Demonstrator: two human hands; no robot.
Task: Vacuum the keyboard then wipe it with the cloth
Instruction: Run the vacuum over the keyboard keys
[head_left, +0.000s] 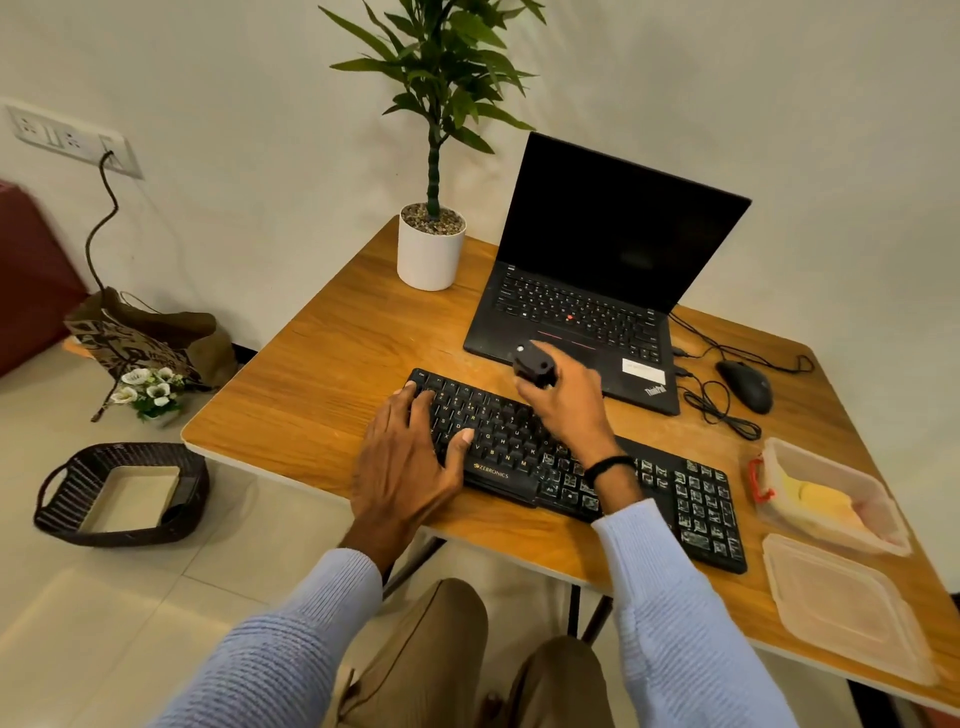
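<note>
Both hands work apart: the left hand (405, 462) lies flat, fingers spread, on the keyboard (582, 467); the right hand (569, 402) grips a small black vacuum (534, 365) above its keys. Beyond sits a laptop (597, 291); the yellow cloth (821, 501) lies in a plastic container (774, 457) on the table (311, 384).

Desk: a wooden desk (322, 374) with a pale edge is set against a white wall.
Plant: a green leafy plant in a white cylindrical pot (430, 249) is placed at the far corner of the desk.
Laptop: an open black laptop (597, 270) with a dark screen is seen beside the pot.
Mouse: a black corded mouse (745, 385) is laid right of the laptop.
Lid: a clear plastic lid (841, 608) is laid flat near the desk's right edge.
Floor: a dark woven basket (122, 493), a brown printed paper bag (150, 338) and white artificial flowers (148, 389) are found on pale tiles.
Wall: a white socket panel (67, 137) is fitted, with a cable plugged in.
</note>
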